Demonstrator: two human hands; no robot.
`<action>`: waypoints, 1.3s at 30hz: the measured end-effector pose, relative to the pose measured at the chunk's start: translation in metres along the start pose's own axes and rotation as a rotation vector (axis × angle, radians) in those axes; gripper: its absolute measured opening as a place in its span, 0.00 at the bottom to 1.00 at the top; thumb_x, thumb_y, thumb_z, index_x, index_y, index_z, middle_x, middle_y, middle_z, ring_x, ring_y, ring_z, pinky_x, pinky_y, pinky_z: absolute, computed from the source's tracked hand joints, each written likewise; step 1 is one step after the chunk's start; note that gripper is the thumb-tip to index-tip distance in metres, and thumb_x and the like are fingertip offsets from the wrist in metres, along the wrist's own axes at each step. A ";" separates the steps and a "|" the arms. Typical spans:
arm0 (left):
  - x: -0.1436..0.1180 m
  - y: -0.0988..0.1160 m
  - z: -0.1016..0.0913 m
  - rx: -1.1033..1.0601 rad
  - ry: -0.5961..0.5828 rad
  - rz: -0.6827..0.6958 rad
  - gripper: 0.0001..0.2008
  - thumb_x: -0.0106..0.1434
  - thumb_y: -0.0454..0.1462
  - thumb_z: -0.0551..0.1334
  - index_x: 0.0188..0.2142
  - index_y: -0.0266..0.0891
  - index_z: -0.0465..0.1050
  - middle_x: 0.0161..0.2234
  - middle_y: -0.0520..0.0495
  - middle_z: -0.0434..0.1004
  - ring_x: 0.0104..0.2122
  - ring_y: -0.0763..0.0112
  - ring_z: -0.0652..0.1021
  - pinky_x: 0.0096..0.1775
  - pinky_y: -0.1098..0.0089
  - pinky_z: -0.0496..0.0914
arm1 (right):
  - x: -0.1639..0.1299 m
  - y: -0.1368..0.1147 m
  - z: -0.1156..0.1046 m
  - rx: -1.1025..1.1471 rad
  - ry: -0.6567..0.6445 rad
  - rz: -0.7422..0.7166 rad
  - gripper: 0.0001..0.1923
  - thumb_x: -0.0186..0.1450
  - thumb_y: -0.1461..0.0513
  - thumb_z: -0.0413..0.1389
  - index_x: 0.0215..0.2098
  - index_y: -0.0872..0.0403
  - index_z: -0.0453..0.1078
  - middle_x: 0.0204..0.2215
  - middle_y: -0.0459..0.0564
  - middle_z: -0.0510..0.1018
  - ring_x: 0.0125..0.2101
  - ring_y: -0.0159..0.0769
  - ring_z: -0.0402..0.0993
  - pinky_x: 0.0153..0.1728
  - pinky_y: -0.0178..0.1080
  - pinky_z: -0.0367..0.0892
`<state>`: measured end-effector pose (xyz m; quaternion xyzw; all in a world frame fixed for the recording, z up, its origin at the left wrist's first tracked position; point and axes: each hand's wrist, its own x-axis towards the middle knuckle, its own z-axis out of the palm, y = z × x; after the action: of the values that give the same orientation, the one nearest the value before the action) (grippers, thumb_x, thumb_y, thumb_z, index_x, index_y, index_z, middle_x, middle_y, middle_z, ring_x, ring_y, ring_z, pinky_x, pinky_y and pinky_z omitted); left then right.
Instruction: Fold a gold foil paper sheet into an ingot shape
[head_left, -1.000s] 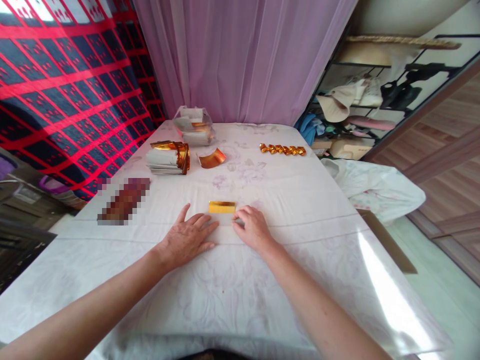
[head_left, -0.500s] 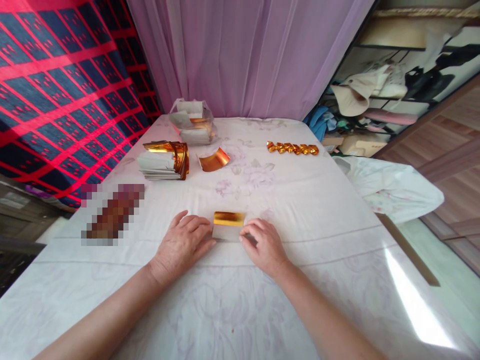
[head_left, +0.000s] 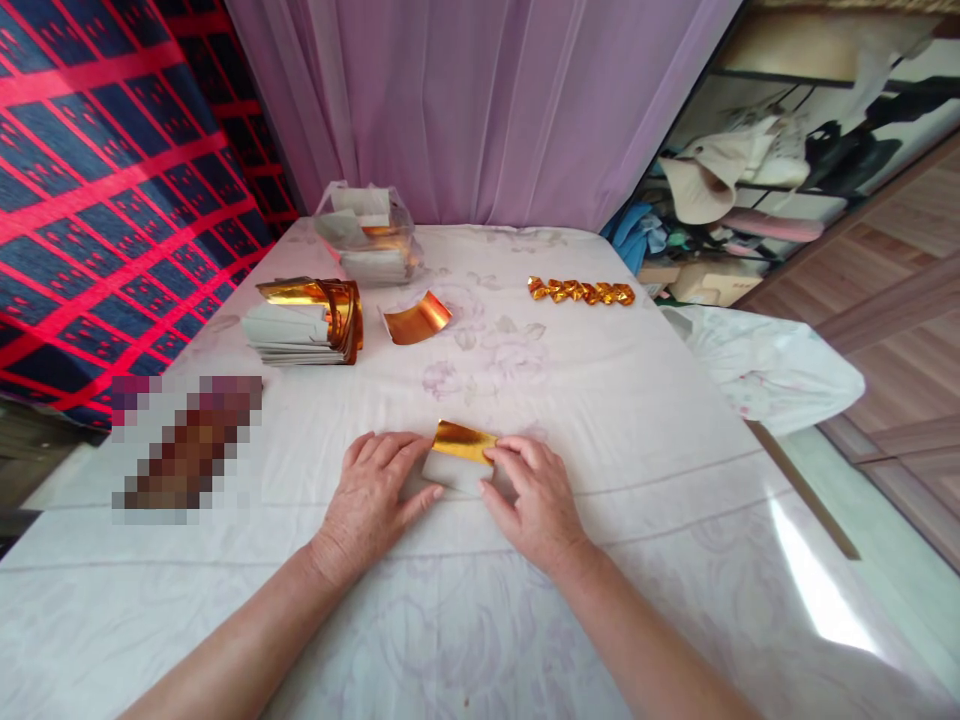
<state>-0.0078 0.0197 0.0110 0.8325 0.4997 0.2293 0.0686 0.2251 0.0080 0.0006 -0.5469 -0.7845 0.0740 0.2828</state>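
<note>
A small sheet of gold foil paper (head_left: 463, 442) lies on the cloth-covered table between my hands. Its far part shows gold and its near part shows the pale backing, so it is partly folded over. My left hand (head_left: 371, 495) holds the left edge, with index finger at the far corner and thumb at the near one. At the right edge, my right hand (head_left: 534, 495) grips the paper between bent fingers and thumb. Beyond them rests a loose, curled gold sheet (head_left: 418, 320). A stack of foil papers (head_left: 292, 335) stands to its left.
A clear plastic bag (head_left: 367, 240) with more papers sits at the back left. Several folded gold foil pieces (head_left: 581, 291) form a row at the back right. A blurred-out item (head_left: 191, 440) lies at the left. Shelves (head_left: 787, 180) stand beyond the right edge.
The paper has tilted, its right side now nearer me, and its gold part looks broader. My right fingers have moved onto its far right corner. The camera view has shifted slightly.
</note>
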 end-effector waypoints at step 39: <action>0.001 0.001 0.002 -0.024 -0.026 -0.004 0.15 0.62 0.40 0.65 0.47 0.41 0.70 0.49 0.44 0.77 0.49 0.56 0.75 0.56 0.49 0.60 | -0.001 -0.007 -0.005 -0.038 0.030 -0.163 0.15 0.62 0.65 0.58 0.48 0.53 0.71 0.48 0.55 0.75 0.47 0.46 0.71 0.47 0.50 0.65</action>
<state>-0.0050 0.0205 0.0099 0.8335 0.4977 0.2240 0.0855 0.2221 0.0032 0.0072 -0.4873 -0.8234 0.0276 0.2894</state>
